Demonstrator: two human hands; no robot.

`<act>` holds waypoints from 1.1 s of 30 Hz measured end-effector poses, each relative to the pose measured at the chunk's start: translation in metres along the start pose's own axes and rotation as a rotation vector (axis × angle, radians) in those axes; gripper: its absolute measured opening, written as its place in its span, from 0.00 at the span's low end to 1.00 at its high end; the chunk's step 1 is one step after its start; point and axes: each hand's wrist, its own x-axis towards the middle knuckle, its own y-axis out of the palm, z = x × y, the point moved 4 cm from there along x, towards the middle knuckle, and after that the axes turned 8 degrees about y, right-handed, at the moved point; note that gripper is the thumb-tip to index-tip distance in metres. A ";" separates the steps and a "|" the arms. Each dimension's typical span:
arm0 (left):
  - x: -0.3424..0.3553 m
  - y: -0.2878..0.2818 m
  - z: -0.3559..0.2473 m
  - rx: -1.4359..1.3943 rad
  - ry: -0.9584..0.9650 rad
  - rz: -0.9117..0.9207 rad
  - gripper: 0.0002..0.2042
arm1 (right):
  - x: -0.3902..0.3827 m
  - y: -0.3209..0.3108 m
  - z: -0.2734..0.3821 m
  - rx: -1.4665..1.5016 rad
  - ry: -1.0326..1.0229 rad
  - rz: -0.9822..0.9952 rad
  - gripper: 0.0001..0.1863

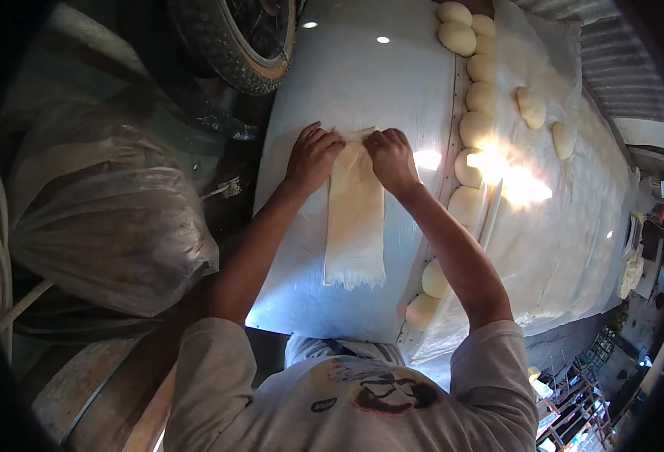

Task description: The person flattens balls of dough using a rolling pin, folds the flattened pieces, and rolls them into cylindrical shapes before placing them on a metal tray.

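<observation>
A long flattened strip of pale dough (354, 226) lies lengthwise on a smooth metal work surface (287, 279), its near end ragged. My left hand (315, 157) grips the upper left corner of the strip with bent fingers. My right hand (390, 157) has its fingers curled on the upper right corner, pinching the far edge, which is folded or rolled a little between the two hands. The exact fingertips of both hands are partly hidden.
A column of dough balls (476, 124) runs along the surface's right side, beside and partly under plastic sheeting (573, 248). A bicycle wheel (264, 38) is at the upper left, a large plastic-wrapped bundle (114, 226) at the left. Cluttered racks (573, 407) stand at the lower right.
</observation>
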 end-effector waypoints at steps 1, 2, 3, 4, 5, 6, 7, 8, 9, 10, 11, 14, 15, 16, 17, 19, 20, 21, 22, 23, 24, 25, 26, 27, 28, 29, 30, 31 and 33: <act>0.008 -0.001 0.001 0.009 -0.053 0.109 0.10 | 0.007 -0.001 -0.006 -0.054 0.072 0.138 0.09; 0.020 -0.002 -0.001 0.013 -0.048 0.104 0.10 | 0.017 -0.003 -0.006 -0.058 0.071 0.131 0.09; 0.033 -0.007 -0.002 -0.038 -0.092 -0.043 0.10 | 0.030 -0.009 -0.005 0.020 0.091 -0.009 0.08; 0.033 -0.008 0.000 -0.093 -0.139 -0.178 0.10 | 0.034 -0.008 -0.006 0.105 0.116 -0.142 0.08; 0.030 -0.007 0.000 -0.095 -0.139 -0.172 0.10 | 0.032 0.003 -0.010 0.102 0.167 0.082 0.08; 0.027 -0.007 -0.003 -0.062 -0.048 -0.154 0.09 | 0.022 0.004 -0.012 0.106 0.172 0.083 0.08; 0.010 -0.008 -0.005 -0.028 0.023 -0.124 0.08 | 0.005 -0.002 0.003 0.036 0.063 -0.042 0.09; -0.003 -0.006 -0.005 -0.038 0.015 -0.116 0.08 | -0.014 -0.011 0.010 -0.050 -0.041 -0.173 0.11; -0.018 -0.006 -0.008 0.005 0.036 -0.117 0.06 | -0.035 -0.006 0.008 -0.020 -0.055 -0.220 0.12; -0.017 -0.010 -0.013 0.057 0.065 -0.131 0.05 | -0.038 -0.008 0.005 -0.025 -0.056 -0.220 0.12; -0.014 -0.011 -0.017 0.056 0.065 -0.136 0.05 | -0.038 -0.003 -0.003 -0.051 0.049 -0.073 0.12; 0.010 -0.005 -0.018 0.094 -0.162 0.276 0.14 | -0.004 -0.004 -0.012 -0.025 0.331 0.300 0.11; 0.031 -0.009 -0.021 0.053 -0.242 0.239 0.22 | 0.009 -0.008 -0.013 0.047 0.366 0.125 0.13; 0.042 -0.009 -0.019 0.009 -0.326 0.206 0.31 | 0.018 -0.009 -0.013 0.121 0.397 -0.045 0.15; 0.042 -0.001 -0.019 0.052 -0.239 0.224 0.44 | 0.015 0.004 -0.009 0.181 0.343 -0.148 0.23; 0.007 0.006 -0.030 0.092 -0.189 0.262 0.44 | -0.019 0.024 0.008 0.037 0.281 -0.005 0.37; -0.015 0.006 -0.042 0.120 -0.134 0.294 0.45 | -0.042 0.018 0.021 0.054 0.243 0.027 0.40; -0.041 0.005 -0.055 0.042 -0.128 0.355 0.44 | -0.072 0.016 0.031 0.048 0.199 0.118 0.41; -0.064 -0.001 -0.071 0.036 -0.127 0.359 0.44 | -0.104 0.011 0.039 0.039 0.156 0.206 0.42; -0.087 -0.006 -0.087 0.062 -0.092 0.418 0.42 | -0.131 0.001 0.041 0.037 0.163 0.211 0.42; -0.101 -0.012 -0.094 0.096 -0.058 0.478 0.40 | -0.153 -0.008 0.046 0.063 0.140 0.233 0.36; -0.104 -0.017 -0.093 0.100 -0.057 0.475 0.40 | -0.157 -0.019 0.050 0.084 0.112 0.250 0.31; -0.108 -0.021 -0.094 0.113 -0.025 0.487 0.39 | -0.155 -0.025 0.049 0.083 0.109 0.247 0.31; -0.111 -0.022 -0.095 0.125 0.004 0.501 0.39 | -0.149 -0.030 0.042 0.201 0.185 0.279 0.24; -0.089 -0.032 -0.091 0.132 0.009 0.489 0.39 | -0.131 -0.040 0.033 0.310 0.259 0.301 0.20; -0.057 -0.040 -0.080 -0.022 -0.204 0.629 0.40 | -0.110 -0.045 0.022 0.252 0.408 0.347 0.19; -0.054 -0.030 -0.075 -0.111 -0.328 0.715 0.40 | -0.087 -0.052 0.022 0.313 0.445 0.266 0.19; -0.045 -0.020 -0.073 -0.188 -0.444 0.793 0.40 | -0.071 -0.047 0.020 0.382 0.436 0.129 0.18; -0.035 -0.010 -0.069 -0.036 -0.245 0.228 0.45 | -0.073 -0.032 0.032 0.456 0.414 -0.013 0.20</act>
